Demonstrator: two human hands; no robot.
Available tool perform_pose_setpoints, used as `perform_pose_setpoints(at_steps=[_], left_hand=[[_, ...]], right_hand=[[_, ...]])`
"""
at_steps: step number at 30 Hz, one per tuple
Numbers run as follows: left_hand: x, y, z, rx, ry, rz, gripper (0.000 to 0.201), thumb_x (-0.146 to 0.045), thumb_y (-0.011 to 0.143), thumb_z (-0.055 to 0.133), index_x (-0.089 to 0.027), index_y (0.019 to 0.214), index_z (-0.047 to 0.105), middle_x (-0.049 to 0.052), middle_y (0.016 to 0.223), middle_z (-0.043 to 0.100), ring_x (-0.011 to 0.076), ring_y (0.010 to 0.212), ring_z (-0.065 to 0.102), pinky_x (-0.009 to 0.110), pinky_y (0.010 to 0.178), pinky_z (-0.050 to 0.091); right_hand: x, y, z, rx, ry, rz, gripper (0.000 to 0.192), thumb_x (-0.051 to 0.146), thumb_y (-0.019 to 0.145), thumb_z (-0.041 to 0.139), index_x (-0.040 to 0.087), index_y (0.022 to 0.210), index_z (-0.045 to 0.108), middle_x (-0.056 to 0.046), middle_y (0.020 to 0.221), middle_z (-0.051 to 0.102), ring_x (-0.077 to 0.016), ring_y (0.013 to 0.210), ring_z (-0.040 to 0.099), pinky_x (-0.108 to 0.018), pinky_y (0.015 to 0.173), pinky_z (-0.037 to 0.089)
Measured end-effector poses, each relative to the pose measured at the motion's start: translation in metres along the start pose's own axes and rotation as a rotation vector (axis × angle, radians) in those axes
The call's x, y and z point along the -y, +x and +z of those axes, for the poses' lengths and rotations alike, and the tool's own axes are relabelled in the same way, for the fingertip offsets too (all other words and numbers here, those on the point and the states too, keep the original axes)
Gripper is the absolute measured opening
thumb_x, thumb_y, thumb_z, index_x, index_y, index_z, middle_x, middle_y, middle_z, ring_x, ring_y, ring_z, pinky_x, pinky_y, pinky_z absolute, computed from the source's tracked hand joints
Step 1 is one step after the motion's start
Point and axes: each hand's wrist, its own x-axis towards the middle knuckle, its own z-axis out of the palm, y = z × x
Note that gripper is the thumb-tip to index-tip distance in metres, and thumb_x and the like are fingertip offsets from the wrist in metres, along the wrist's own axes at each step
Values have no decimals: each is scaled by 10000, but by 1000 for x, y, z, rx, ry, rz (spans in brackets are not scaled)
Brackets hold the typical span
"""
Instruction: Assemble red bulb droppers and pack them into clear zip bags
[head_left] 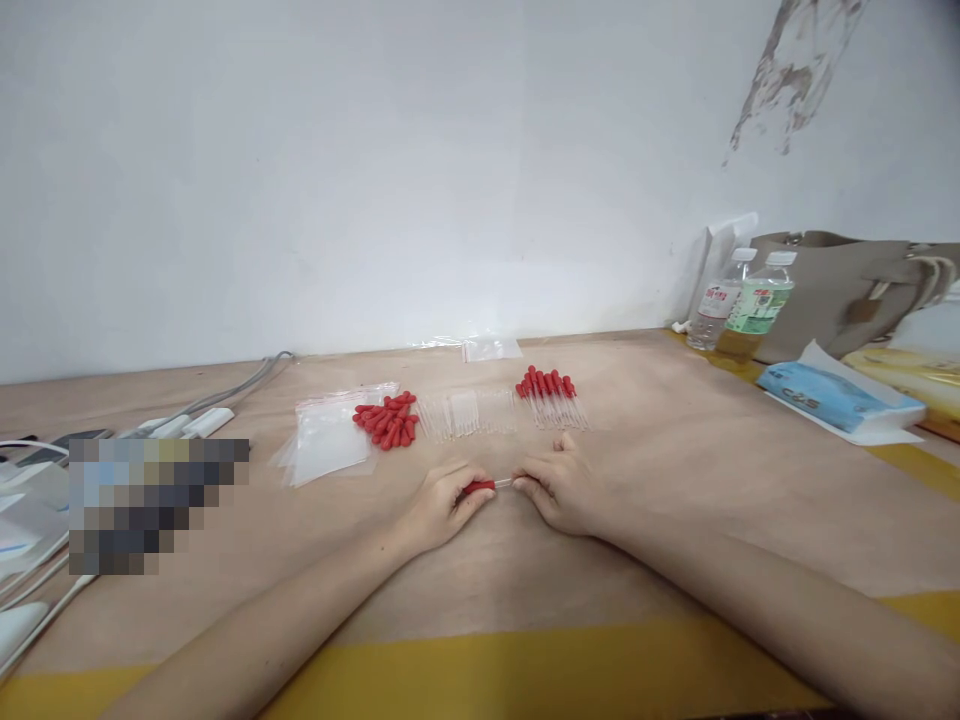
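My left hand [446,503] pinches a red rubber dropper bulb [480,487] between thumb and fingers. From the bulb's right end a thin glass dropper tube [503,483] runs to my right hand [559,488], whose thumb and index finger are closed on it. How deep the tube sits in the bulb I cannot tell. Beyond my left hand lies a heap of loose red bulbs [387,421]. A row of bare glass tubes [465,413] lies in the middle. Further right, several droppers with red bulbs on them [553,397] lie side by side.
Clear plastic zip bags [330,440] lie left of the bulbs, another small bag [493,348] by the wall. Cables and chargers [172,425] crowd the left side. Two bottles [756,305], a grey bag [832,290] and a blue tissue pack [832,395] stand at the right.
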Motion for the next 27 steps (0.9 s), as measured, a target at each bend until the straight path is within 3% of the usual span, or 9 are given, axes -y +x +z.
perform_pose_setpoints(at_steps=[7,13,19,21,23,27], left_hand=[[-1,-2,1,20,33,97,165,-265,844,449,-162,872,574,52,783,605,144,736,534,269,684,424],[3,1,3,-6,42,132,156,-252,840,461,-152,865,578,46,764,607,140,716,540,267,663,431],[14,7,-1,-137,32,132,189,-274,805,525,-186,963,581,47,886,628,148,821,570,282,751,453],[19,7,-4,-215,61,88,323,-303,774,566,-189,1075,534,67,987,598,167,902,552,300,786,448],[23,6,-7,-249,85,15,399,-318,762,574,-184,1130,498,71,978,584,167,869,553,289,732,461],[27,5,-6,-60,111,-29,204,-288,824,476,-182,935,610,39,784,586,136,710,554,254,642,449]], right_hand=[[6,-1,2,68,7,1,310,253,877,334,166,653,529,6,593,595,-93,513,398,-291,655,209],[2,2,11,100,50,20,341,256,899,292,165,643,497,32,573,554,-81,502,380,-287,657,227],[2,2,1,122,182,56,244,252,891,308,196,867,545,-35,844,574,-146,776,509,-310,737,337],[-2,0,1,58,241,83,228,241,874,335,191,910,555,-52,860,547,-152,797,508,-301,732,380],[-13,0,4,-90,264,168,210,240,846,377,174,905,567,-61,838,533,-155,771,510,-298,715,410],[-49,14,9,-389,265,457,201,237,795,416,155,893,571,-68,827,576,-159,718,538,-297,671,437]])
